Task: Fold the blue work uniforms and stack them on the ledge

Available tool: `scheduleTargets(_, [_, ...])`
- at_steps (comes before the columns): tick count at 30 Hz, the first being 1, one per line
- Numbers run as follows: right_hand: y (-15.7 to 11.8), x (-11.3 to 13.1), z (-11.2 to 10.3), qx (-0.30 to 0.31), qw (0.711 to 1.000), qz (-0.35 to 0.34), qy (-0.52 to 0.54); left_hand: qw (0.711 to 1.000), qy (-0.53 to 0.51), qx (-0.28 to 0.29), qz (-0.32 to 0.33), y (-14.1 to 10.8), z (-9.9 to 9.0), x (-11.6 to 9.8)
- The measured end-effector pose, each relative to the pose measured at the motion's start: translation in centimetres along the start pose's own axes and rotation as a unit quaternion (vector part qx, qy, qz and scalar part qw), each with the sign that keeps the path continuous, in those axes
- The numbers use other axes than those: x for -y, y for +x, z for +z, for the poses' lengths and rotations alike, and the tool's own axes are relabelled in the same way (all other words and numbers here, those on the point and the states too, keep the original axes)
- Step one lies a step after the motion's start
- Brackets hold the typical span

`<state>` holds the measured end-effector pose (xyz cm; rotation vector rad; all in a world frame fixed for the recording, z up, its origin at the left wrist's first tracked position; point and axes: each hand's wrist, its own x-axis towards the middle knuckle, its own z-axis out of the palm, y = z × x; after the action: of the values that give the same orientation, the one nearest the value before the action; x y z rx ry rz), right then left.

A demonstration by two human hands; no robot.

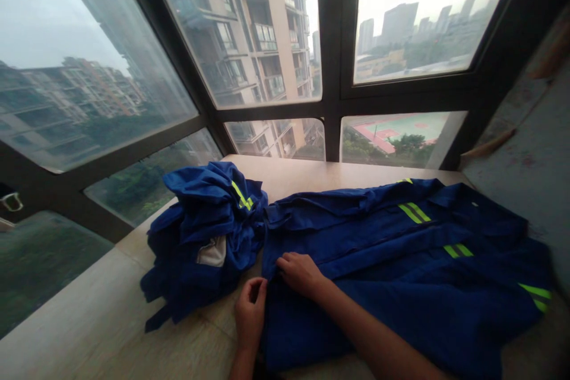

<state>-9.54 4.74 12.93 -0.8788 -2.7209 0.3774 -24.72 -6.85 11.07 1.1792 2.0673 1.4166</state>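
My left hand (250, 312) pinches the near edge of the blue work jacket (401, 261) spread on the ledge (102, 320); my right hand (300, 273) presses its fabric flat, fingers together. Jacket unfolded; crumpled blue pile (205, 237) beside it untouched.

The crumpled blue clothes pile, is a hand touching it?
No, both hands, left and right, are on the flat blue jacket beside the crumpled pile.

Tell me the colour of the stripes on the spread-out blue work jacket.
Fluorescent yellow-green stripes in pairs on the dark blue cloth jacket, seen in the head view.
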Motion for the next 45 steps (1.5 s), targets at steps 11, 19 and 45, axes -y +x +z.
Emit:
scheduleTargets(11, [-1.0, 0.6, 2.7, -0.027, 0.999, 0.029, -0.024, 0.999, 0.036, 0.001, -0.003, 0.3, 0.4, -0.1])
scheduleTargets(19, [-1.2, 1.2, 1.9, -0.030, 0.999, 0.039, -0.003, 0.997, 0.067, -0.024, 0.010, 0.4, 0.7, -0.4])
scheduleTargets(45, [-1.4, -2.3, 0.6, -0.203, 0.925, 0.257, 0.193, 0.997, 0.029, 0.063, 0.030, 1.0, 0.5, -0.8])
